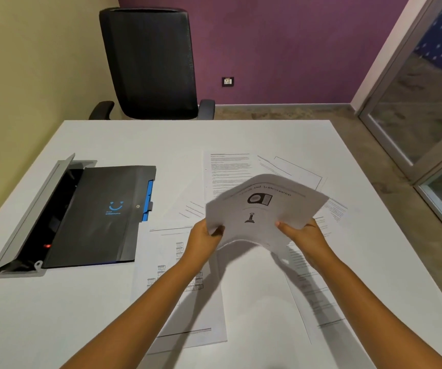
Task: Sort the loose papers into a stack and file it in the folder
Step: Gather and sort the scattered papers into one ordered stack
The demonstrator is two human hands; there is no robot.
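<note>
White table (108, 302): bearing everything listed here; all places below are given relative to the black folder.

Black folder (100, 214): lying closed and flat on the table's left part, blue smile mark on its cover, blue tabs showing along its right edge. Its left edge is lying over an open grey cable hatch (32, 209), where a small red light is glowing.

Black office chair (150, 62): standing beyond the folder, past the table's far edge, before a purple wall with a wall socket (227, 81).

Loose papers (228, 171): lying scattered right of the folder, overlapping at angles; one charted sheet (180, 296) is lying nearer the camera, just right of the folder's near corner, partly under the left forearm. Nothing is standing between the folder and the sheets.

Held sheets (268, 209): hanging above the scattered papers, well right of the folder, bowing upward in the middle, print facing the camera.

Left hand (205, 239): pinching the held sheets' left lower edge, thumb on top.

Right hand (303, 234): gripping their right lower edge, thumb on top. Both forearms are reaching forward, hands apart.
</note>
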